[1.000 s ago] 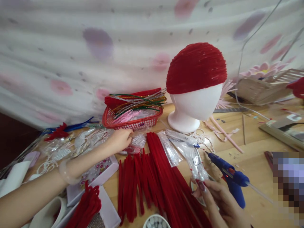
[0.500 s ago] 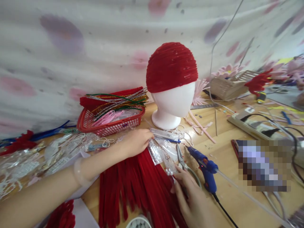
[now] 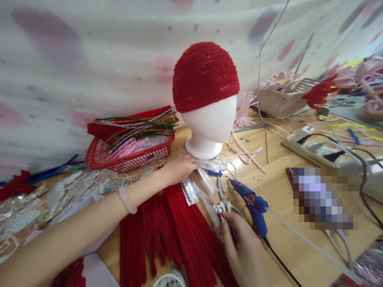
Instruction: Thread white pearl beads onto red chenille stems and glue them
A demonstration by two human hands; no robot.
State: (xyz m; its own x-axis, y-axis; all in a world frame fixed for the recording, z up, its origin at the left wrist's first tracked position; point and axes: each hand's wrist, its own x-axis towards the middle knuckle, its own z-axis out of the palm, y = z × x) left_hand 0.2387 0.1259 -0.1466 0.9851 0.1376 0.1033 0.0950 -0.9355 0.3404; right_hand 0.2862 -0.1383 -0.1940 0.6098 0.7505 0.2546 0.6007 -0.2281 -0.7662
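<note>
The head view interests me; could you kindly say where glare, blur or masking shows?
Head view: pale glare marks the wooden tabletop beside the mannequin head; the bead packet below the left hand glints; the floral curtain looks soft; square blocks hide a patch right of the glue gun.

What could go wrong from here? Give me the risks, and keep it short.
1. The glue gun shows a red light; if hot, it could burn the right hand beside it.
2. That hand holds a bag with pearls; they might spill if it is unsealed, which I cannot tell.
3. The left hand is close to the head and could knock it.
</note>
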